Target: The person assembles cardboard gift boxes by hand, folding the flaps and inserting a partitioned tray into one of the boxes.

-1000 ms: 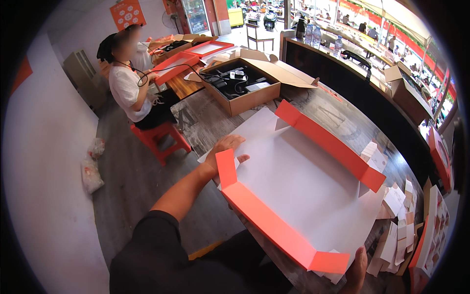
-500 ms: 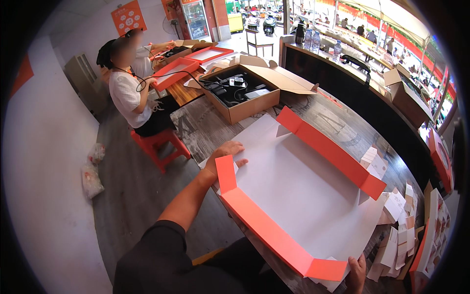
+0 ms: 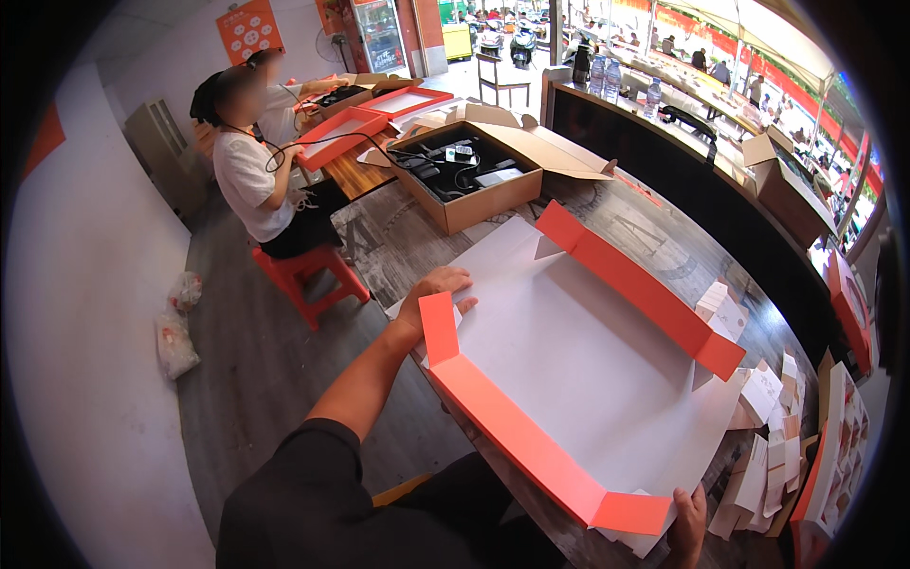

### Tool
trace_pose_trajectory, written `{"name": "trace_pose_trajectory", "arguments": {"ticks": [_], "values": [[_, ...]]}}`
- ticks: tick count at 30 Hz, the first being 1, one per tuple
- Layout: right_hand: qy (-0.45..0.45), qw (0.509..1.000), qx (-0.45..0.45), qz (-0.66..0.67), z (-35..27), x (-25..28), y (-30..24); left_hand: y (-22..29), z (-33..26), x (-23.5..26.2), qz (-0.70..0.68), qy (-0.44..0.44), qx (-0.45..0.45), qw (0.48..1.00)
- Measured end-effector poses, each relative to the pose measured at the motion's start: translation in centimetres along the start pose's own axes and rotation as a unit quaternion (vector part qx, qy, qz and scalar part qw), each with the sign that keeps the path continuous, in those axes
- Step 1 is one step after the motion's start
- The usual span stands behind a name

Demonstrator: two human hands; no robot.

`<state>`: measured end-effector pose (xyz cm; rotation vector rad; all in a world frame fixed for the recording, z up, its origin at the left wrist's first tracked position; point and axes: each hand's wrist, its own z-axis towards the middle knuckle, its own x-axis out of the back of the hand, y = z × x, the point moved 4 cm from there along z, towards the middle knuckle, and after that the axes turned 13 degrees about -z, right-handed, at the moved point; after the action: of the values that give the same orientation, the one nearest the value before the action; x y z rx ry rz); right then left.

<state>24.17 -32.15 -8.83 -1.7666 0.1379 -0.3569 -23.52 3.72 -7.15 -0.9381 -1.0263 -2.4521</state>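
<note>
Card [image 3: 578, 351] Spread Across Bench [image 3: 654, 237]

Before us, the card lies white side up, orange flaps [image 3: 521, 436] raised along two sides; the left hand [image 3: 439, 292] rests on its left corner, grip apart, thumb clear of the fingers; the right hand [image 3: 690, 520] touches the near right corner, though whether its grip is clamped there we cannot tell; beyond sits an open brown box [image 3: 495, 201]; white cartons [image 3: 782, 455] lie to the right.
</note>
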Motion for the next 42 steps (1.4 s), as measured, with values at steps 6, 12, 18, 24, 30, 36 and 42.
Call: {"name": "trace_pose_trajectory", "arguments": {"ticks": [6, 12, 18, 24, 30, 36, 42], "values": [[-0.001, 1.000, -0.001, 0.008, 0.2, 0.0, 0.3, -0.3, -0.1, 0.0, -0.006, 0.010, -0.011, 1.000], [0.008, 1.000, -0.009, 0.001, 0.1, 0.0, 0.2, -0.7, 0.0, 0.0, -0.022, 0.037, -0.025, 0.999], [0.008, 1.000, -0.009, -0.013, 0.2, 0.1, 0.3, -1.1, -0.1, -0.1, -0.013, 0.038, -0.029, 0.999], [0.008, 1.000, -0.014, -0.011, 0.2, -0.1, 0.0, -1.0, -0.2, 0.0, -0.003, 0.045, -0.030, 0.999], [0.004, 1.000, -0.003, -0.010, 0.2, 0.4, 0.5, -0.6, 0.2, 0.1, -0.003, 0.037, -0.027, 0.999], [-0.006, 1.000, -0.003, -0.007, 0.1, 0.4, 0.6, -0.9, -0.3, 0.0, 0.011, 0.032, -0.031, 0.999], [-0.003, 0.999, 0.018, -0.042, 0.2, 0.5, 0.8, -1.0, -0.3, 0.0, 0.018, 0.036, -0.051, 0.998]]}}
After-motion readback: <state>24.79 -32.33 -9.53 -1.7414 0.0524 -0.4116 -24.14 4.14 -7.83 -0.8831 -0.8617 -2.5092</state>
